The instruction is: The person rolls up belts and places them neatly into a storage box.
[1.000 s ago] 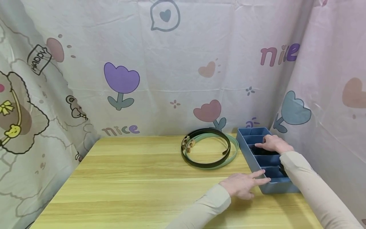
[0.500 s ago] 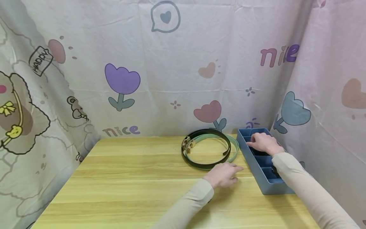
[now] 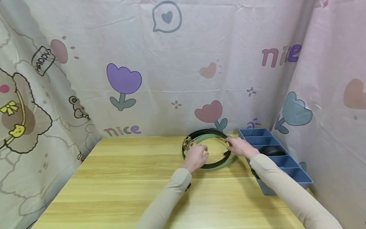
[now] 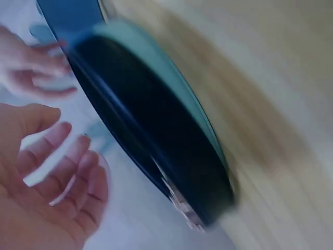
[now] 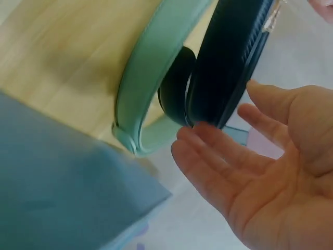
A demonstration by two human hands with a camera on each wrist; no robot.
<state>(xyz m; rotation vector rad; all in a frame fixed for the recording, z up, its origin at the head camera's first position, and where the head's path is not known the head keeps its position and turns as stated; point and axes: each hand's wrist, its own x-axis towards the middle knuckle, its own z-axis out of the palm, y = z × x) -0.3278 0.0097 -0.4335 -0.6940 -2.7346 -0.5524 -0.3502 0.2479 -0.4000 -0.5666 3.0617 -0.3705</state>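
A black belt [image 3: 210, 165] with a gold-toned buckle lies in a loose ring on the table, overlapping a light green belt [image 3: 236, 144]. Over the ring's left front side is my left hand [image 3: 195, 157]; in the left wrist view its fingers [image 4: 78, 161] are loosely bent, apart from the black strap, with nothing in them. At the ring's right edge is my right hand [image 3: 240, 148]. Its fingertips [image 5: 182, 134] and thumb reach to the black belt's edge in the right wrist view; whether they touch it I cannot tell. The green belt [image 5: 151, 67] stands on edge beside it.
A blue divided box [image 3: 255, 132] stands at the table's right side, close to my right forearm. One middle compartment holds a coiled black strap [image 3: 273, 150]. A printed curtain [image 3: 171, 63] hangs behind the wooden table [image 3: 128, 178] and along both sides.
My right hand has left the box and moved left to the belts' right edge. My left hand has moved from beside the box leftward over the ring. The belts have stayed in place.
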